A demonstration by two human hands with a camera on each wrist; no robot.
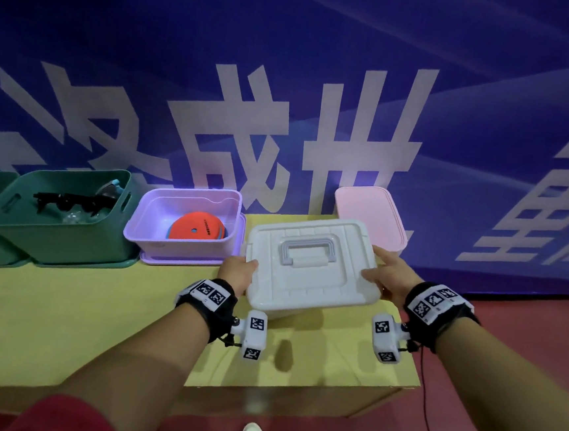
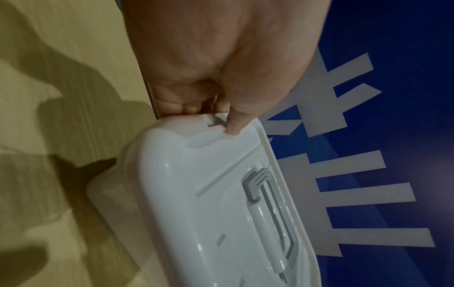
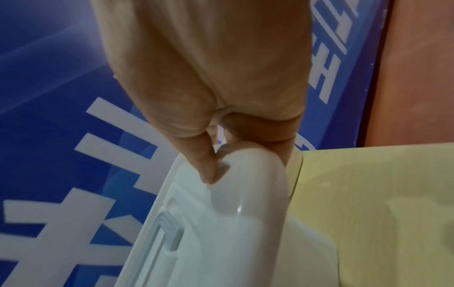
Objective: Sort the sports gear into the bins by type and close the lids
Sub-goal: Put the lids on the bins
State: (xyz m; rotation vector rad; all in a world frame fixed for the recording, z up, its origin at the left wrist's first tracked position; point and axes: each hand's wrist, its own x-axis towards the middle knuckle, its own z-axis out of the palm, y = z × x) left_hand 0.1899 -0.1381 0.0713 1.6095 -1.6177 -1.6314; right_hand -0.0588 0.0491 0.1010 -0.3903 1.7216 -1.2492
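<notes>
A white lid (image 1: 310,262) with a grey handle (image 1: 307,251) lies slightly tilted on top of the white bin (image 1: 278,309) on the yellow table. My left hand (image 1: 244,270) grips the lid's left end, thumb on top and fingers curled under the rim. My right hand (image 1: 374,274) grips the right end the same way. The left wrist view shows the left hand (image 2: 209,118) pinching the white lid (image 2: 221,194), and the right wrist view shows the right hand (image 3: 245,163) pinching the white lid (image 3: 221,223). The bin's contents are hidden.
A purple bin (image 1: 184,241) holding orange discs (image 1: 196,228) stands open on its own lid (image 1: 182,261) to the left. Further left is an open green bin (image 1: 58,230) with black gear (image 1: 64,201). A lidded pink bin (image 1: 369,216) stands behind on the right, near the table's right edge (image 1: 411,364).
</notes>
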